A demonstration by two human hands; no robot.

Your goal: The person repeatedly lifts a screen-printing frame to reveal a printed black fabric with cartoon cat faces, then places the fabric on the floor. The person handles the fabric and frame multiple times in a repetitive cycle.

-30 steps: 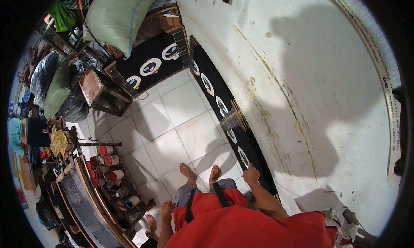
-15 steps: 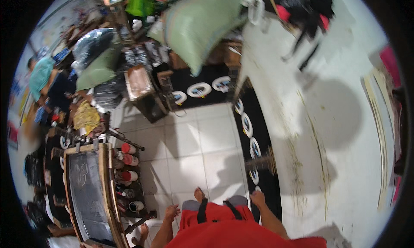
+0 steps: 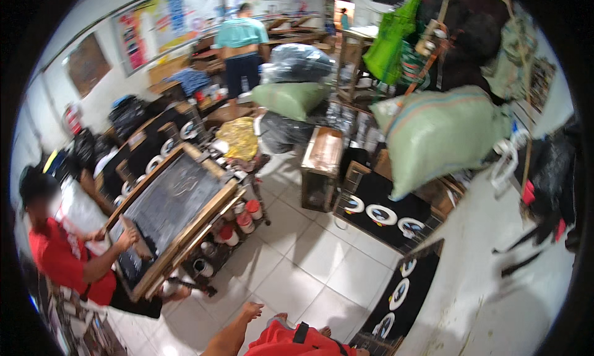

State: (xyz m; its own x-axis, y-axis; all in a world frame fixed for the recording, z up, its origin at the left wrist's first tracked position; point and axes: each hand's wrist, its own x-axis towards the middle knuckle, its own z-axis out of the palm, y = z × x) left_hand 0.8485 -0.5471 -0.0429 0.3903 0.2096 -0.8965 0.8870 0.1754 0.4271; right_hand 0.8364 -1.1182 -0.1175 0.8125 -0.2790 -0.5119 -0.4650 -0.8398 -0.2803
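Note:
My left hand (image 3: 250, 312) is at the bottom centre, fingers apart and holding nothing, over the tiled floor near my red top (image 3: 297, 341). Nearest it stands a low rack of red-lidded and white containers (image 3: 228, 233) under a framed printing screen (image 3: 170, 210). Only a sliver of my right hand (image 3: 362, 351) shows at the lower edge, its fingers hidden. Beside it, black boards with white circular prints (image 3: 413, 266) line the wall at right; another such board (image 3: 387, 204) lies across the far end of the floor.
At left a person in red (image 3: 59, 251) grips a wooden-handled tool on the screen. Another person (image 3: 241, 52) stands farther back. Stuffed green sacks (image 3: 439, 139), a wooden stand (image 3: 318, 170), black bags (image 3: 127, 114) and a yellow cloth (image 3: 238, 139) crowd round the tiled floor (image 3: 291, 269).
My view has swung left and up, showing the co-workers and back of the room. My right hand, earlier at the right-side board, has dropped almost out of the picture.

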